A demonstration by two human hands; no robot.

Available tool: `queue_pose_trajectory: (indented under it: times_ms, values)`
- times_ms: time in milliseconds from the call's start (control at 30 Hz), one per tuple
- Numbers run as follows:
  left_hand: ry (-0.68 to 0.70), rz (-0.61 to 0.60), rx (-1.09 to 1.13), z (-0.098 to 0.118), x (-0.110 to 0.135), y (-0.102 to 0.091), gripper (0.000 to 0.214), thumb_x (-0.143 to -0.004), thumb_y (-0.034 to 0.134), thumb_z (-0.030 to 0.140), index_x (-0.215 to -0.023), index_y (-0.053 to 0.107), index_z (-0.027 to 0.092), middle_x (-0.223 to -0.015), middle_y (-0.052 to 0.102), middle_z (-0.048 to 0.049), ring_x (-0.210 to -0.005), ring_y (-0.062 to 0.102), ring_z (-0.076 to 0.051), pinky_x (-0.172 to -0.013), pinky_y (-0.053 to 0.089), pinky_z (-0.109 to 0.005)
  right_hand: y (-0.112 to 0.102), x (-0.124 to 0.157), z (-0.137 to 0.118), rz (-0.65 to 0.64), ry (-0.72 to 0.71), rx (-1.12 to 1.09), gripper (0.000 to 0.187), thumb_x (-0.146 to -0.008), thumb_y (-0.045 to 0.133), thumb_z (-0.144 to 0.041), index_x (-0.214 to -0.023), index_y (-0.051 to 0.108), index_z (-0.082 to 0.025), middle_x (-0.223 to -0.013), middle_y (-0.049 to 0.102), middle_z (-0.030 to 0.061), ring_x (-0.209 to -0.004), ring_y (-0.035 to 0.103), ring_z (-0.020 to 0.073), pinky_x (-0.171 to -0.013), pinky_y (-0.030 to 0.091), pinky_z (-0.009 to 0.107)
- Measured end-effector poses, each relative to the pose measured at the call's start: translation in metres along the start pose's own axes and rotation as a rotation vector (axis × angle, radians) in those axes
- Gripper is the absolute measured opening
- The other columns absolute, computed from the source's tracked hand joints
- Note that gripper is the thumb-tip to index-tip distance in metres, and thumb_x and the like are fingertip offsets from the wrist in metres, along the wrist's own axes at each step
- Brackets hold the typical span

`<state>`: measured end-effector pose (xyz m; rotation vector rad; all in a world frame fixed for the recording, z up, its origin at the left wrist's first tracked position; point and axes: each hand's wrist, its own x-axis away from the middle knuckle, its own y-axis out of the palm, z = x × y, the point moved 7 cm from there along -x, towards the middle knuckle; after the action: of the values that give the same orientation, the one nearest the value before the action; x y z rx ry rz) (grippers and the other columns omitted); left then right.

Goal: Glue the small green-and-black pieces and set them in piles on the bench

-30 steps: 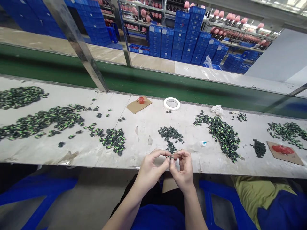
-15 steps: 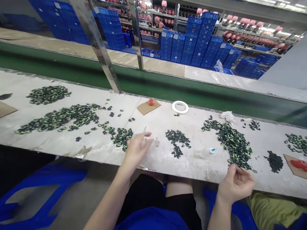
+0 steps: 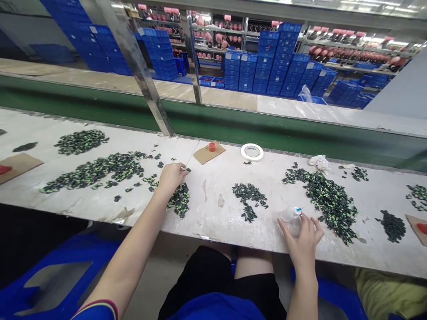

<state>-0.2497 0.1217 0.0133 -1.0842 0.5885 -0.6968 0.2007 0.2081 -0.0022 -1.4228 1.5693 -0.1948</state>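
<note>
My left hand (image 3: 171, 177) reaches over the pile of black-and-green pieces (image 3: 180, 202), fingertips pinched together at a small black piece (image 3: 188, 170) on the table. How firmly it is gripped is hard to see. My right hand (image 3: 303, 235) is spread around a small clear bottle (image 3: 289, 214) with a blue, needle-like tip; thumb and fingers lie on either side of it, apart. A pile of small dark slivers (image 3: 250, 195) lies between the hands. To the right of my right hand is a large heap of black-and-green pieces (image 3: 330, 200).
A roll of white tape (image 3: 251, 152) and cardboard (image 3: 202, 155) with a red pot (image 3: 211, 146) lie toward the back. More piles (image 3: 100, 171) spread left. A metal post (image 3: 147, 84) rises at the table's far edge, beside a green belt (image 3: 220, 126). Crumpled tissue (image 3: 319, 162) sits back right.
My left hand has moved left and away from me to the small black pieces. My right hand has left the right-hand heap, moved left to the bottle and spread its fingers.
</note>
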Motion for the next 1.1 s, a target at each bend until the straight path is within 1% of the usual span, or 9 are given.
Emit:
queue_pose_trajectory:
  times_ms: [133, 233, 300, 433, 567, 700, 800, 933, 1100]
  values:
    - [0.024, 0.006, 0.023, 0.002, 0.006, 0.002, 0.022, -0.074, 0.055, 0.018, -0.088, 0.071, 0.016, -0.087, 0.072, -0.0126, -0.087, 0.064, -0.028, -0.079, 0.049, -0.037, 0.007, -0.004, 0.006, -0.034, 0.024, -0.086, 0.053, -0.075, 0.056, -0.067, -0.091, 0.059, -0.016, -0.104, 0.061, 0.0195, -0.115, 0.042, 0.0355, -0.095, 0.035, 0.055]
    - [0.07, -0.008, 0.08, 0.013, 0.024, 0.004, 0.03, -0.076, 0.05, 0.017, -0.098, 0.071, 0.016, -0.097, 0.071, -0.0128, -0.086, 0.065, -0.025, -0.08, 0.05, -0.036, 0.002, -0.001, 0.007, -0.021, 0.199, -0.224, 0.046, -0.072, 0.063, -0.06, -0.091, 0.056, -0.018, -0.102, 0.064, 0.0165, -0.111, 0.051, 0.0325, -0.091, 0.041, 0.049]
    - [0.155, -0.071, 0.236, 0.033, 0.044, 0.01, 0.033, -0.077, 0.048, 0.018, -0.102, 0.07, 0.017, -0.103, 0.07, -0.011, -0.084, 0.066, -0.022, -0.08, 0.052, -0.034, -0.003, 0.003, 0.005, 0.018, 0.319, -0.384, 0.042, -0.068, 0.07, -0.052, -0.09, 0.052, -0.02, -0.097, 0.067, 0.0124, -0.102, 0.059, 0.0291, -0.087, 0.045, 0.045]
    - [0.355, -0.339, 0.697, 0.095, 0.096, 0.034, 0.025, -0.08, 0.051, 0.022, -0.092, 0.072, 0.02, -0.094, 0.072, -0.0085, -0.09, 0.066, -0.021, -0.083, 0.053, -0.035, -0.008, 0.009, -0.003, 0.1, 0.41, -0.727, 0.037, -0.065, 0.075, -0.039, -0.087, 0.052, -0.019, -0.084, 0.07, 0.0076, -0.083, 0.065, 0.0234, -0.076, 0.049, 0.037]
    - [0.324, -0.4, 0.941, 0.134, 0.135, 0.057, 0.016, -0.079, 0.057, 0.023, -0.088, 0.07, 0.018, -0.088, 0.071, -0.0073, -0.082, 0.068, -0.018, -0.078, 0.055, -0.032, -0.007, 0.017, -0.006, 0.163, 0.44, -0.839, 0.031, -0.065, 0.075, -0.037, -0.084, 0.06, -0.017, -0.068, 0.062, 0.0001, -0.061, 0.058, 0.016, -0.062, 0.046, 0.031]
    - [0.29, -0.192, 0.857, 0.136, 0.148, 0.064, 0.012, -0.081, 0.058, 0.023, -0.079, 0.069, 0.019, -0.081, 0.07, -0.0053, -0.074, 0.065, -0.017, -0.07, 0.054, -0.03, 0.002, 0.026, -0.011, 0.211, 0.469, -0.943, 0.026, -0.069, 0.07, -0.04, -0.076, 0.062, -0.016, -0.062, 0.057, -0.0008, -0.053, 0.051, 0.013, -0.052, 0.04, 0.027]
    - [0.309, -0.065, 0.738, 0.128, 0.151, 0.061, 0.008, -0.08, 0.062, 0.022, -0.078, 0.069, 0.021, -0.08, 0.07, -0.005, -0.08, 0.063, -0.02, -0.074, 0.053, -0.034, 0.007, 0.031, -0.019, 0.22, 0.495, -0.931, 0.03, -0.073, 0.066, -0.045, -0.07, 0.061, -0.016, -0.062, 0.058, 0.0006, -0.051, 0.05, 0.0124, -0.048, 0.038, 0.025]
    - [0.323, -0.051, 0.746, 0.122, 0.15, 0.058, 0.011, -0.077, 0.066, 0.021, -0.088, 0.071, 0.022, -0.088, 0.072, -0.0058, -0.091, 0.063, -0.023, -0.081, 0.053, -0.038, 0.009, 0.035, -0.036, 0.156, 0.469, -0.748, 0.038, -0.075, 0.065, -0.048, -0.057, 0.057, -0.016, -0.051, 0.053, -0.001, -0.047, 0.049, 0.0125, -0.047, 0.039, 0.025]
    - [0.257, -0.07, 0.836, 0.12, 0.151, 0.061, 0.012, -0.079, 0.065, 0.022, -0.089, 0.072, 0.021, -0.087, 0.07, -0.0063, -0.084, 0.068, -0.02, -0.08, 0.056, -0.034, 0.009, 0.038, -0.063, 0.138, 0.343, -0.54, 0.034, -0.075, 0.066, -0.048, -0.064, 0.063, -0.015, -0.052, 0.058, 0.0003, -0.048, 0.053, 0.0149, -0.047, 0.041, 0.025]
